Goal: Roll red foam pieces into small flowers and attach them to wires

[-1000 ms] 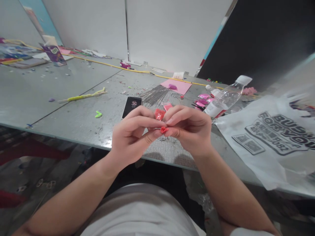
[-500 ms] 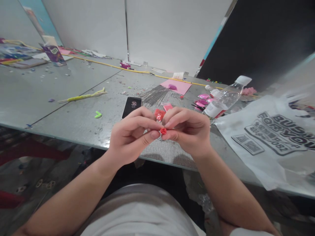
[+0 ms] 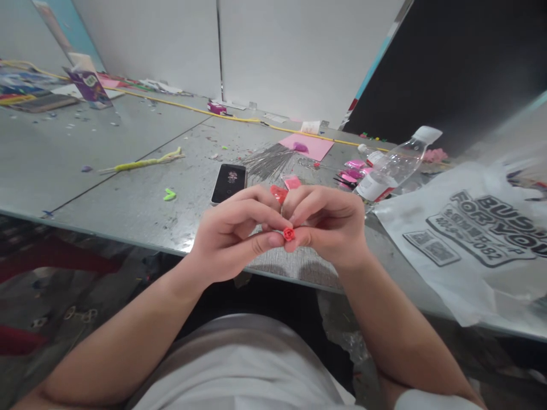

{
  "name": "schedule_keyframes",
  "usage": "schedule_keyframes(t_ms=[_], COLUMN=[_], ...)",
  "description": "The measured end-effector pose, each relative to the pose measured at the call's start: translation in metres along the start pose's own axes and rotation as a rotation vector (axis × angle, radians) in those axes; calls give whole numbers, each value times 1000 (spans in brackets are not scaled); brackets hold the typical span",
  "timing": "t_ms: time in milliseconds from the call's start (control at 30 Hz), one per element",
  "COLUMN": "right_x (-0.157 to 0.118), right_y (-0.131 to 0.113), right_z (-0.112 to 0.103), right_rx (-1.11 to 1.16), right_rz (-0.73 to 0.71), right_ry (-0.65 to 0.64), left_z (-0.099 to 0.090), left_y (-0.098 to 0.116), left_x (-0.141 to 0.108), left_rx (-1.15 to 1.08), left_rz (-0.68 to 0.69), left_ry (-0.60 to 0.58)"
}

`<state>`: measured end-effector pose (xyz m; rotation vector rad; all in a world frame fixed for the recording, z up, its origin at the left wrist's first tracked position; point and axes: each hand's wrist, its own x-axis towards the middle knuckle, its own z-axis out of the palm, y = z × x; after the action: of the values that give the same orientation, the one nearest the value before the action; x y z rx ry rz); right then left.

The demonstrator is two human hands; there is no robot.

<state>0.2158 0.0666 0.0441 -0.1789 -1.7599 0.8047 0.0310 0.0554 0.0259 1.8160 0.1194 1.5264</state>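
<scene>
A tiny red rose-shaped piece (image 3: 289,234) is pinched between the fingertips of both hands, above the front edge of the grey table (image 3: 171,228). My left hand (image 3: 239,230) is closed on it from the left, thumb below and index finger above. From the right, my right hand (image 3: 327,225) holds it the same way, its fingertips touching those of the left. Just behind the hands lie a red packet (image 3: 279,193), partly hidden by the fingers, and a pink packet (image 3: 292,181). A phone (image 3: 229,183) rests behind my left hand.
Thin wires (image 3: 271,161) lie by a pink sheet (image 3: 314,147). At the right stand a clear bottle (image 3: 401,162) and a white plastic bag (image 3: 474,239). Yellow-green twisted strands (image 3: 141,163) and a small green piece (image 3: 170,195) lie at the left.
The red rose-shaped piece and the fingertips around it have shifted slightly right and down. Both hands still pinch it. The view has moved a little.
</scene>
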Motion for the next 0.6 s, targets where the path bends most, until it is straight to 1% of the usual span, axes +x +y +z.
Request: schedule_keyframes(t_ms=[133,200,267,400,433,533,600], right_x=[1,1,1,0,-1,-2,-3], right_y=[1,0,-3,-6,-6,-1,4], right_z=[-1,-4,-8,-17,-17,-14,-8], right_rx=[15,2,-19,-93,-121,-225,-328], right_rz=[-6,-8,-1,34,61,161,151], right_ry=[-30,-39,-17,124,140,106,59], left_z=[1,1,-1,-4,-4,-2,3], left_y=[1,-1,-6,-16,-18,-24,-28], left_x=[0,-1,-2,-4,-5,-9,-13], left_rx=[-80,-136,-194,-343,-399,-583,-703], left_rz=[-53,-94,-151,-295,-341,-494,-591], left_ry=[-54,-33,31,195,234,355,426])
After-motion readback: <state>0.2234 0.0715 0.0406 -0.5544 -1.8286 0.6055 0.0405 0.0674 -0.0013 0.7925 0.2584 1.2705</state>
